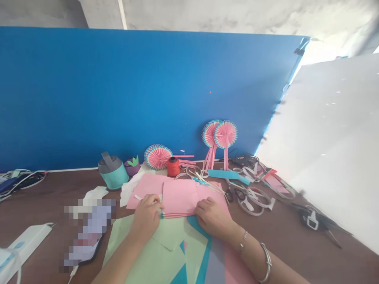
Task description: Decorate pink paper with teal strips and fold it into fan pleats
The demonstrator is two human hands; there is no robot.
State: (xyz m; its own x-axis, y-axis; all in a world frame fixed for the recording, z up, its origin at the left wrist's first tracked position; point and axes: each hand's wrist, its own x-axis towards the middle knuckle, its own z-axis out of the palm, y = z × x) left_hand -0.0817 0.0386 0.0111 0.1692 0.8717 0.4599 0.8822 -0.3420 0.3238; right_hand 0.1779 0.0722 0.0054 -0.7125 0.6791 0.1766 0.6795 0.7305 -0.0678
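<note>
A folded stack of pink paper [180, 197] lies in front of me, with thin blue-green edges showing along its near side. At its left edge, the curled fingers of my left hand [148, 213] grip the paper. Against the right edge, the bent fingers of my right hand [211, 217] close on the same stack; the fingertips are partly hidden. Larger pink sheets [146, 189] spread beneath and behind it. Nearer to me are a light green sheet [142, 260] and a blue-green paper piece [204, 256].
Pleated paper fans [225, 135] lean on the blue partition [133, 90]. Behind the paper stand a red thread spool [173, 167] and a turquoise container [113, 173]. Scissors [235, 193] and tape rolls [251, 201] lie right, a phone [91, 232] and power strip [26, 248] left.
</note>
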